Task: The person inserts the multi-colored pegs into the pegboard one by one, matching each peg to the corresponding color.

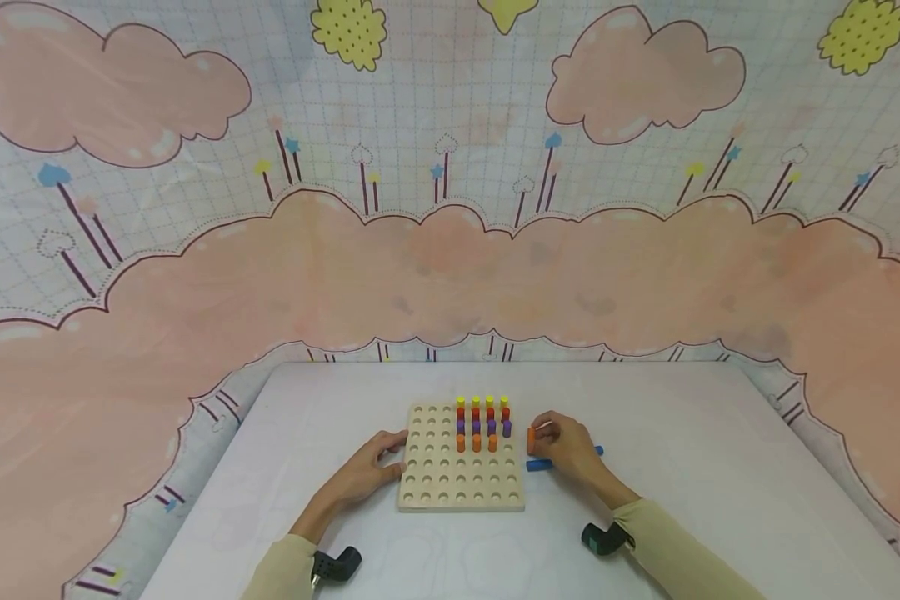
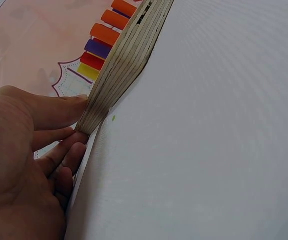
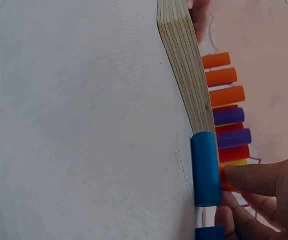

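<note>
A light wooden pegboard [image 1: 461, 504] with rows of round holes lies on the table. My left hand [image 1: 371, 467] rests at its left edge, thumb and fingertips touching the side; in the left wrist view, the fingers [image 2: 58, 112] meet the board's corner. To the right of the board, my right hand [image 1: 566, 446] pinches an orange peg [image 1: 531, 441] between thumb and fingers, upright and apart from the holes. Two blue pegs lie by that hand: a near one [image 1: 539, 465] and another [image 1: 599, 450] partly behind the hand. In the right wrist view the fingers mostly hide the orange peg.
Standing in the board are rows of yellow pegs [image 1: 476, 402], red pegs [image 1: 476, 413], purple pegs [image 1: 476, 427] and three orange pegs [image 1: 477, 443]. A white tabletop [image 1: 345, 392] surrounds the board, with a patterned cloth [image 1: 450, 283] behind it.
</note>
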Demonstrator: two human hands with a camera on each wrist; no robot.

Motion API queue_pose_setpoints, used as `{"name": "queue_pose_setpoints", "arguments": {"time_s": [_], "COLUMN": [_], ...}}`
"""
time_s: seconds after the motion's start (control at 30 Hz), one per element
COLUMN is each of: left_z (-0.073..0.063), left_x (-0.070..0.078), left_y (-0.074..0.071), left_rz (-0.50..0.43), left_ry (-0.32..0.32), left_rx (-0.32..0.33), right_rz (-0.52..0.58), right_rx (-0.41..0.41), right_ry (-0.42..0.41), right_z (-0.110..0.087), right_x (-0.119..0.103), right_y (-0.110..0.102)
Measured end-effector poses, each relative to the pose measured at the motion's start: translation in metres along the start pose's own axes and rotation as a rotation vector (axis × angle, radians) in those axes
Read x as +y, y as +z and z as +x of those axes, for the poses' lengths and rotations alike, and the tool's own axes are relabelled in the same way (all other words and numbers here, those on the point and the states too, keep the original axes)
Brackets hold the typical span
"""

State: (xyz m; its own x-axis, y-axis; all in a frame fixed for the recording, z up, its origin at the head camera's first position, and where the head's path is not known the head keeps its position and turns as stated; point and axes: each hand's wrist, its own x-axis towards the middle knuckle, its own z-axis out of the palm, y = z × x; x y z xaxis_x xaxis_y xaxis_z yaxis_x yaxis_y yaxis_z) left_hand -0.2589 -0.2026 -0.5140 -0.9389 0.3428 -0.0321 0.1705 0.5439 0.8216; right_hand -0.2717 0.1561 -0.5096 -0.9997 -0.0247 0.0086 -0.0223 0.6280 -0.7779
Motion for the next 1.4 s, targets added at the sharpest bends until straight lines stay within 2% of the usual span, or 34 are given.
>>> {"name": "queue_pose_setpoints", "arguments": {"time_s": [0.17,0.4,0.9,1.4], "left_z": [0.000,0.000,0.001,0.000], "left_x": [0.000,0.000,-0.001,0.001], "left_y": [0.000,-0.001,-0.001,0.002], "left_rz": [0.007,0.012,-0.004,-0.016], "left_ry": [-0.004,-0.007,-0.006,-0.029], "left_rx": [0.002,0.006,0.004,0.015], "right_rz": [0.051,0.045,0.109,0.091], "right_rx": [0.024,0.047,0.005,-0.018], "right_ry": [0.003,-0.026,-0.046,-0.063], "right_z": [-0.001,-0.008,-0.016,-0.011], "right_x": [-0.003,-0.013,-0.029,-0.027], "right_y": [-0.003,-0.008,0.005,0.018]}}
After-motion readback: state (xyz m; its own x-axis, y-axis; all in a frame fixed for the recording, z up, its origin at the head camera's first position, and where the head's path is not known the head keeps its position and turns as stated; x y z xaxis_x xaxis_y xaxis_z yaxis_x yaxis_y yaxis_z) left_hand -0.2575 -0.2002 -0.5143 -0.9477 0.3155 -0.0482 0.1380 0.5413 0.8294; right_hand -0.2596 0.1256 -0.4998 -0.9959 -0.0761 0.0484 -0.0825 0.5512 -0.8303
